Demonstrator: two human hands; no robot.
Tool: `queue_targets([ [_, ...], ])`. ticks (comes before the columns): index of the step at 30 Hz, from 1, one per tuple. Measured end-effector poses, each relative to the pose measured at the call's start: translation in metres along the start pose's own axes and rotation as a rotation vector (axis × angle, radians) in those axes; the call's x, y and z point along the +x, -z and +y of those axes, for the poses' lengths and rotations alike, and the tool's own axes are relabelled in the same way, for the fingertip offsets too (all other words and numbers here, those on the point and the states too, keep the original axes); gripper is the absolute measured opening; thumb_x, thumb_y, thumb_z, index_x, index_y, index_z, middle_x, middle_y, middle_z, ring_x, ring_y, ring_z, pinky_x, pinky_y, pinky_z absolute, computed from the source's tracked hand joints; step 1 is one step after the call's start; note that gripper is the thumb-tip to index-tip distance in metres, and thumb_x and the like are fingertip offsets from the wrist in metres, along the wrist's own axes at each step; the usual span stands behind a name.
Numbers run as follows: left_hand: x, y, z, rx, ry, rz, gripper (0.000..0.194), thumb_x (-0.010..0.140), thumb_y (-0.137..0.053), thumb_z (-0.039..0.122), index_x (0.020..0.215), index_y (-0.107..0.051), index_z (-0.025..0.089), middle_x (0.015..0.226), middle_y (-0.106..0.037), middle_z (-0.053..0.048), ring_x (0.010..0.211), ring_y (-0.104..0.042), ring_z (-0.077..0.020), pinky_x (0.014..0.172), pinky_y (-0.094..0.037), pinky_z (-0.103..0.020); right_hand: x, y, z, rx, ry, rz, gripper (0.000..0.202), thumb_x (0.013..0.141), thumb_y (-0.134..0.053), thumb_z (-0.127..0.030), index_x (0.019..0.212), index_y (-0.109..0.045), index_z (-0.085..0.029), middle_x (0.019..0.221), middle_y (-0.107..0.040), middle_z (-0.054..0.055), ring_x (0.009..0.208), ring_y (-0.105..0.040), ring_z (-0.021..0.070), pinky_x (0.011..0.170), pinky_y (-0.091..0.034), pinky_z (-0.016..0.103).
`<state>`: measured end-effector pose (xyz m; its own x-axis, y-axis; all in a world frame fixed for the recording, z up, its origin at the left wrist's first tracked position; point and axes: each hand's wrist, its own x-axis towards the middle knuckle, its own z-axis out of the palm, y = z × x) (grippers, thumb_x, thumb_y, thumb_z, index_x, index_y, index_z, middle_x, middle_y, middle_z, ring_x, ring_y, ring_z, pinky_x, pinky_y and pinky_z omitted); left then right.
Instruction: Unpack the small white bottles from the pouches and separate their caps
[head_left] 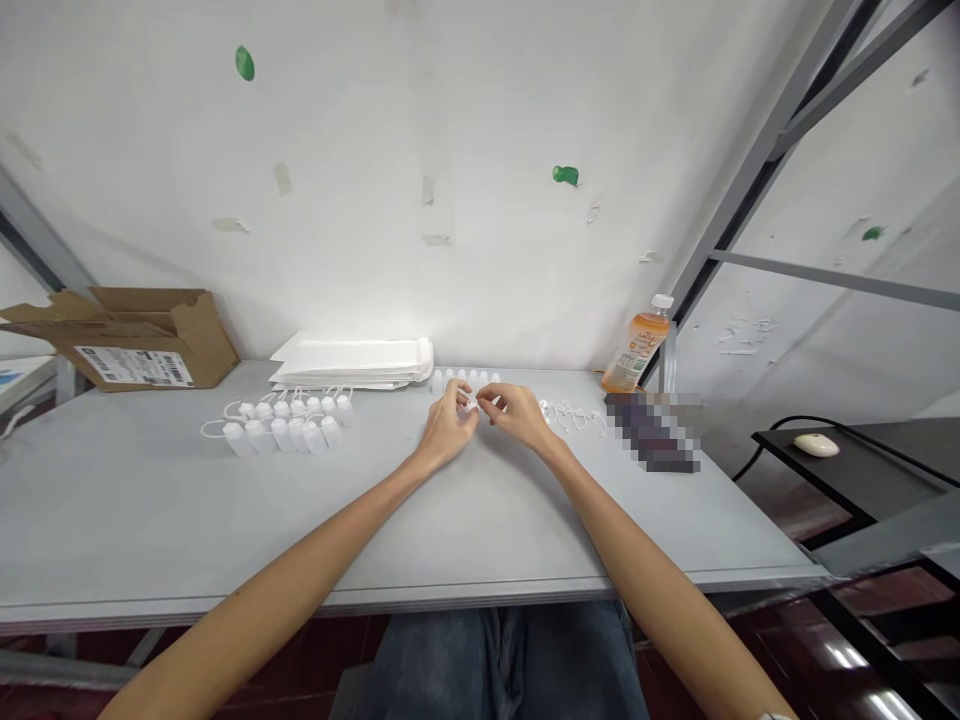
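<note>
My left hand point(445, 430) and my right hand point(516, 412) meet above the middle of the table, fingertips almost touching. A small white plastic piece point(471, 406) shows between the pinched fingers of my left hand. My right thumb and forefinger are pinched together beside it; whatever they grip is too small to make out. Just behind my hands stands a row of small white bottles point(461, 378), partly hidden by my fingers. To the right of my right hand lie several thin white looped straps point(574, 414). Two rows of small white bottles with looped straps point(280, 434) stand at the left.
White padded envelopes point(352, 362) are stacked against the wall. An open cardboard box point(142, 345) stands at the back left. At the right are an orange drink bottle point(637, 350) and a blurred-out dark object point(652, 432). A white mouse point(816, 445) rests on a side shelf.
</note>
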<state>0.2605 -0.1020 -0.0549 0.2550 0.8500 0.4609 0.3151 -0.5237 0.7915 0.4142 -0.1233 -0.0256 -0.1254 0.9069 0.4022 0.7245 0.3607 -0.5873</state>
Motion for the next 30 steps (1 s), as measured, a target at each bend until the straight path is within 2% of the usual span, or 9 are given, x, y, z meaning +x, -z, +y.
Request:
queue_targets([
  [3,0.0,0.0,0.0,0.056,0.015,-0.01,0.026,0.078,-0.054,0.018,0.102,-0.045,0.024,0.081,-0.059,0.002,0.074,-0.061,-0.0169,0.073,-0.044,-0.031,-0.003,-0.003,-0.003,-0.232,0.054,-0.015,0.024,0.089,-0.051,-0.017,0.097,-0.073,-0.022,0.093,-0.073,0.003,0.075,-0.064,0.0144,0.063,-0.038,0.024],
  [6,0.0,0.0,0.0,0.1,0.042,-0.024,0.027,0.078,-0.055,0.018,0.102,-0.045,0.024,0.078,-0.059,0.002,0.07,-0.059,-0.0169,0.07,-0.045,-0.031,-0.004,-0.005,-0.003,-0.364,0.059,-0.073,0.03,0.089,-0.047,-0.014,0.1,-0.074,-0.022,0.097,-0.073,0.005,0.081,-0.064,0.0161,0.06,-0.034,0.025],
  [12,0.002,0.0,-0.001,0.136,0.027,-0.055,0.017,0.079,-0.058,0.019,0.094,-0.054,0.023,0.084,-0.066,-0.002,0.082,-0.064,-0.0205,0.076,-0.048,-0.033,-0.003,-0.003,0.002,-0.467,0.078,-0.111,0.032,0.088,-0.046,-0.014,0.103,-0.074,-0.021,0.098,-0.072,0.006,0.08,-0.063,0.0169,0.059,-0.031,0.026],
  [15,0.004,0.002,-0.002,0.149,0.052,-0.111,0.009,0.083,-0.055,0.024,0.091,-0.059,0.022,0.083,-0.07,-0.004,0.081,-0.066,-0.0229,0.077,-0.049,-0.036,-0.003,-0.002,0.002,-0.5,0.083,-0.117,0.032,0.089,-0.046,-0.015,0.103,-0.074,-0.02,0.097,-0.072,0.006,0.079,-0.063,0.0172,0.058,-0.029,0.027],
  [17,0.005,0.005,-0.002,0.173,0.051,-0.134,0.01,0.085,-0.053,0.025,0.09,-0.061,0.022,0.084,-0.072,-0.005,0.081,-0.067,-0.0242,0.076,-0.049,-0.037,-0.004,-0.002,0.0,-0.533,0.09,-0.121,0.032,0.09,-0.045,-0.016,0.103,-0.074,-0.02,0.096,-0.072,0.007,0.077,-0.063,0.0175,0.058,-0.028,0.028],
  [20,0.007,0.011,0.002,0.263,-0.014,-0.116,0.011,0.084,-0.054,0.023,0.089,-0.063,0.023,0.092,-0.073,-0.006,0.089,-0.067,-0.0257,0.079,-0.05,-0.037,-0.004,-0.002,-0.004,-0.586,0.104,-0.123,0.032,0.09,-0.045,-0.016,0.103,-0.074,-0.02,0.093,-0.071,0.007,0.074,-0.062,0.0177,0.057,-0.027,0.028],
  [25,0.005,0.019,0.012,0.423,-0.132,-0.099,0.017,0.088,-0.048,0.022,0.1,-0.06,0.022,0.106,-0.071,-0.008,0.092,-0.066,-0.0257,0.076,-0.049,-0.036,-0.004,-0.004,-0.008,-0.58,0.129,-0.035,0.032,0.091,-0.043,-0.015,0.103,-0.072,-0.02,0.095,-0.07,0.008,0.077,-0.062,0.0178,0.057,-0.027,0.027],
  [30,0.003,0.017,0.017,0.426,-0.153,-0.105,0.021,0.095,-0.039,0.026,0.109,-0.054,0.021,0.113,-0.067,-0.011,0.095,-0.065,-0.0266,0.078,-0.047,-0.038,-0.002,-0.003,-0.008,-0.54,0.113,0.063,0.031,0.095,-0.041,-0.018,0.098,-0.072,-0.021,0.094,-0.07,0.008,0.075,-0.06,0.0165,0.056,-0.025,0.027],
])
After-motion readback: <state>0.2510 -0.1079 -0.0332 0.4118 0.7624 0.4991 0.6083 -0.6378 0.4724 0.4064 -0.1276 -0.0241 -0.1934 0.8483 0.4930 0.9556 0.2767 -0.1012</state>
